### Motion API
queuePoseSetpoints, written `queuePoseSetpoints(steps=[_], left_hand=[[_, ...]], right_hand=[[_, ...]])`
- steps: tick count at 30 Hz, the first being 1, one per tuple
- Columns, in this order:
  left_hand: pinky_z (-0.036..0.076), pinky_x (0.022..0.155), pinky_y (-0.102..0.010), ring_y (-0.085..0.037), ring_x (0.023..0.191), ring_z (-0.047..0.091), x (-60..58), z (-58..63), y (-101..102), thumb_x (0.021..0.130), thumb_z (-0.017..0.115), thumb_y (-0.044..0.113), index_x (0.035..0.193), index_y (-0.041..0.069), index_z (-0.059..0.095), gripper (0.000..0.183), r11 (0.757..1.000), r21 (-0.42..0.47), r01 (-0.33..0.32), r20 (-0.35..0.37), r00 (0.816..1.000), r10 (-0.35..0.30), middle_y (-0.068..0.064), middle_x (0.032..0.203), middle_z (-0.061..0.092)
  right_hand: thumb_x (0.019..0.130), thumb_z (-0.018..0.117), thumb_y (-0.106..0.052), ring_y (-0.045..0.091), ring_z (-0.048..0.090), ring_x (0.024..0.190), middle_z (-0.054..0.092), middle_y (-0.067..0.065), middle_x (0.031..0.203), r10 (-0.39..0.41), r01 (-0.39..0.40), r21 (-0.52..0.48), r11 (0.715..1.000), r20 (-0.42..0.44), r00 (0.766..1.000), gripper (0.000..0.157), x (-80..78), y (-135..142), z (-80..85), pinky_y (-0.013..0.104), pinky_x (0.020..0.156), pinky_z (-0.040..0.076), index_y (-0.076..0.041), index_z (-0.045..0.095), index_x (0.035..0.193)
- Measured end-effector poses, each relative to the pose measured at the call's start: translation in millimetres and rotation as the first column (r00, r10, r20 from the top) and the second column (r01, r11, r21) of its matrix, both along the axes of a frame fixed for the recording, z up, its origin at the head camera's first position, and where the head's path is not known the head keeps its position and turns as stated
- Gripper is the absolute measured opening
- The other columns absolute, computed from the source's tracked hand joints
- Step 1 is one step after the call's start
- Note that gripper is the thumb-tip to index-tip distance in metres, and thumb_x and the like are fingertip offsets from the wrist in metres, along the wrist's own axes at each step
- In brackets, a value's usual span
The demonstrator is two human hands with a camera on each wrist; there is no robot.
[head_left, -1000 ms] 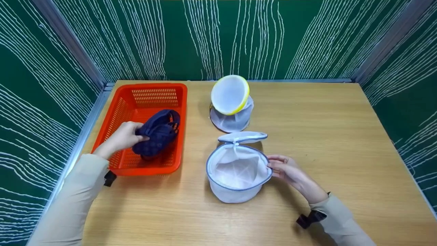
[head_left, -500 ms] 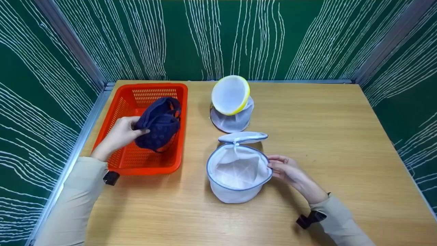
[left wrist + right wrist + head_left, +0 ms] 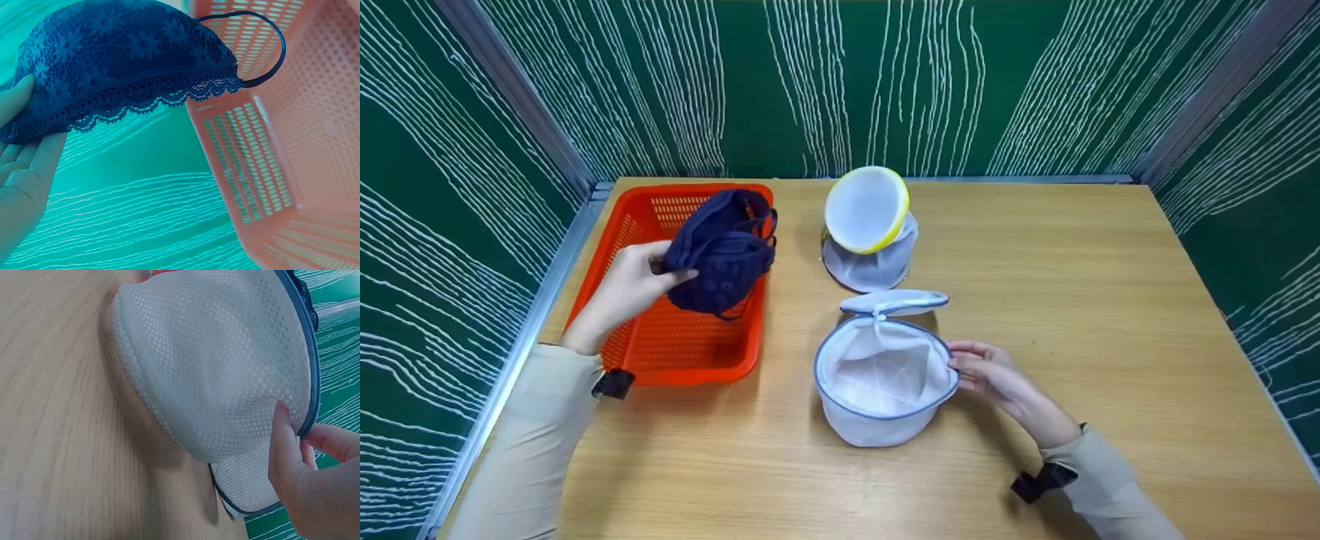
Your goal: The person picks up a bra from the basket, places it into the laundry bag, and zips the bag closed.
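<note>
Above the orange-red plastic basket (image 3: 682,367), my left hand (image 3: 634,289) pinches a dark navy lace bra (image 3: 720,262) by one edge. The left wrist view shows the scalloped lace and a thin strap loop on the bra (image 3: 129,56), with the thumb on one side and fingers beneath. A white mesh laundry bag (image 3: 877,427) with blue zipper trim stands on the table, its round lid (image 3: 894,301) flipped up at the back. My right hand (image 3: 994,379) pinches the bag's right rim; in the right wrist view the mesh bag (image 3: 208,365) bulges beside the fingers.
Behind the mesh bag stands another white mesh bag (image 3: 866,270) with a yellow-rimmed white cup-shaped piece (image 3: 866,208) tilted on top. All stand on a wooden table (image 3: 1072,300), walled at the back and sides by green panels (image 3: 877,82) with white lines.
My left hand has lifted the bra up from inside the basket and slightly to the right, now overlapping the basket's right rim. The right hand and mesh bag stay put.
</note>
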State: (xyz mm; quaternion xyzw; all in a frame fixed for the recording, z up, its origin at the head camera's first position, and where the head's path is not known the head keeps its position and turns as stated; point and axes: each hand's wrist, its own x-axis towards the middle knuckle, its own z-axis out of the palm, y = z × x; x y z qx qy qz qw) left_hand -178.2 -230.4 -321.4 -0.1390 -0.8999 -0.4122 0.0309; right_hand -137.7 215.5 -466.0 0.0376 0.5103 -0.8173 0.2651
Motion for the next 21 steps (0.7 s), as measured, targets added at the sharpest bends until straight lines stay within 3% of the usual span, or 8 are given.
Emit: queuePoseSetpoints(steps=[9, 13, 21], left_hand=[[0.048, 0.071, -0.015, -0.006, 0.074, 0.059, 3.3, 14.9, 15, 0.077, 0.067, 0.007, 0.098, -0.003, 0.064, 0.023, 0.99, 0.144, 0.013, -0.05, 0.999, -0.006, -0.015, 0.092, 0.064], [0.049, 0.072, -0.018, -0.009, 0.075, 0.059, 6.0, 23.0, 27, 0.077, 0.067, 0.008, 0.099, -0.002, 0.064, 0.024, 0.979, 0.197, 0.044, -0.072, 0.997, -0.03, -0.013, 0.093, 0.064], [0.051, 0.07, -0.024, -0.013, 0.075, 0.061, 7.5, 27.8, 52, 0.075, 0.069, 0.009, 0.096, -0.001, 0.065, 0.024, 0.949, 0.291, 0.119, -0.087, 0.991, -0.098, -0.011, 0.091, 0.065]], right_hand=[[0.084, 0.047, 0.01, 0.012, 0.063, 0.075, 0.066, 0.002, 0.083, -0.004, 0.003, 0.021, 1.0, 0.021, 1.0, 0.025, 0.2, 0, 0.5, 0.024, 0.069, 0.051, -0.01, 0.062, 0.089], [0.084, 0.046, 0.01, 0.012, 0.063, 0.076, 0.066, 0.002, 0.084, -0.001, 0.001, 0.016, 1.0, 0.01, 1.0, 0.026, 0.3, 0, 0.4, 0.024, 0.069, 0.051, -0.01, 0.062, 0.089], [0.084, 0.047, 0.01, 0.012, 0.063, 0.075, 0.066, 0.002, 0.083, -0.006, 0.005, 0.006, 1.0, 0.012, 1.0, 0.026, 0.2, 0, 0.0, 0.024, 0.068, 0.051, -0.011, 0.063, 0.088]])
